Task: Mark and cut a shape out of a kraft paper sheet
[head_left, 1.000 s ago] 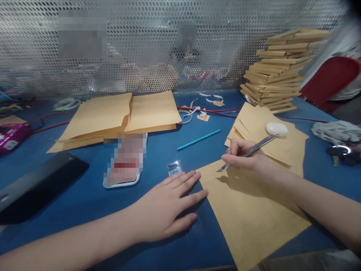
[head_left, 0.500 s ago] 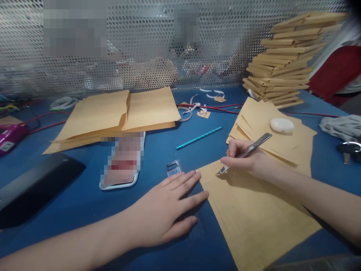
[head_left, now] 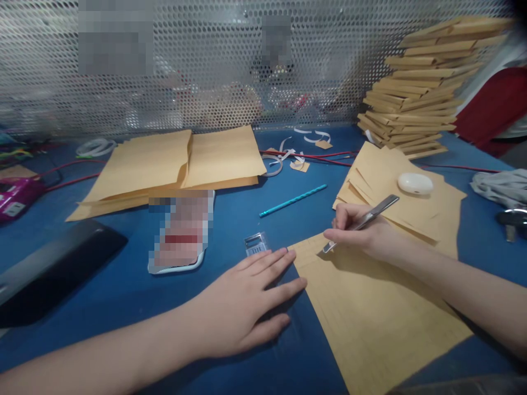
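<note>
Head view: the right hand [head_left: 367, 241] curls snugly around a slim silver metal knife [head_left: 383, 206], tip near the far-left corner of a flat tan paper sheet [head_left: 370, 323]. The left hand [head_left: 257, 296] lies spread, holding nothing, at the sheet's edge. Neither has budged much this past second, so work seems held there; beyond lies a twisted turquoise rod [head_left: 293, 201].

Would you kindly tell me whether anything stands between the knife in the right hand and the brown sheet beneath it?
Nothing visible lies between the knife in the right hand and the brown sheet; whether they touch is unclear.
</note>
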The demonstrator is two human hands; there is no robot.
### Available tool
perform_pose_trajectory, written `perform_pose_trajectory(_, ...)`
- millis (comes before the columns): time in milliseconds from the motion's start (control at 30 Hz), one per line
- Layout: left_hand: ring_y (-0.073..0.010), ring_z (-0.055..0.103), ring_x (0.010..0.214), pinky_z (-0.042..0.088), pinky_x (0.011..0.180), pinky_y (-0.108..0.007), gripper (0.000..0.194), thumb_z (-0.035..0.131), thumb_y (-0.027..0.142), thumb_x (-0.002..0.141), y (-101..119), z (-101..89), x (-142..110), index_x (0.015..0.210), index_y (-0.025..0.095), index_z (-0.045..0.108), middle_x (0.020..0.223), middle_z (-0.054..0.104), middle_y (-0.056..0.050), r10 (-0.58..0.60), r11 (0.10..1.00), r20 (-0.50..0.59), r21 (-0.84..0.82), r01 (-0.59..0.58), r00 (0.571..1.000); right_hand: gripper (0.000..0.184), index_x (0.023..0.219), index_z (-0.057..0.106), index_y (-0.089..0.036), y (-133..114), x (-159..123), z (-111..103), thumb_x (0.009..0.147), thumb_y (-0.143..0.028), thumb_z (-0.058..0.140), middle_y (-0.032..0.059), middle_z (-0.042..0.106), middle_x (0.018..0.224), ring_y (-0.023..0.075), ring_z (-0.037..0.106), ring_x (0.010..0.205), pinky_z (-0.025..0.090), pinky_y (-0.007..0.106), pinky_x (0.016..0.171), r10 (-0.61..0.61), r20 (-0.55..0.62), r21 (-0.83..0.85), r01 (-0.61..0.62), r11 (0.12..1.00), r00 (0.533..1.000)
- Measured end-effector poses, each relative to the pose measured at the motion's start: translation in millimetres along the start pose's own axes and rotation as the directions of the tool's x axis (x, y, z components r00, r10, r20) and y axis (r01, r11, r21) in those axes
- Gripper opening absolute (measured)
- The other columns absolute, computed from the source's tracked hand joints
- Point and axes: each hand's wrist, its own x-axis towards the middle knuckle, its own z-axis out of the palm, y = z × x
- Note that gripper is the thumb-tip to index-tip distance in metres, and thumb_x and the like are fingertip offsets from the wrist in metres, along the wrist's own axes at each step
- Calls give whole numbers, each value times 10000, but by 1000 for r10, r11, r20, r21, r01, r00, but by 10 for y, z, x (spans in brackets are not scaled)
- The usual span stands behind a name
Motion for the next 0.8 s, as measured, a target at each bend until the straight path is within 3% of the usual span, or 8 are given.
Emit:
perform_pose_trajectory(500, -324, 252, 1392, 296, 1096, -511, 490, 461, 358, 942, 9, -15, 5, 1404, 203, 409, 1514, 250, -164, 4, 1000, 30, 31, -5, 1000, 386, 591, 432, -200, -8, 3, -9, 725, -392, 739, -55, 508, 508, 92, 439, 480, 274, 249, 466, 0, 23, 48, -2, 999, 1000)
perform_pose_trajectory(800, -334, 266, 1385, 280, 1109, -496, 490, 484, 349, 937, -2, 0, 3, 1399, 197, 420, 1514, 255, -162, 8, 1000, 8, 21, -8, 1000, 379, 572, 429, -199, -15, 9, -5, 735, -364, 729, -55, 465, 526, 82, 405, 483, 263, 244, 457, -13, -5, -25, 13, 1000, 1000)
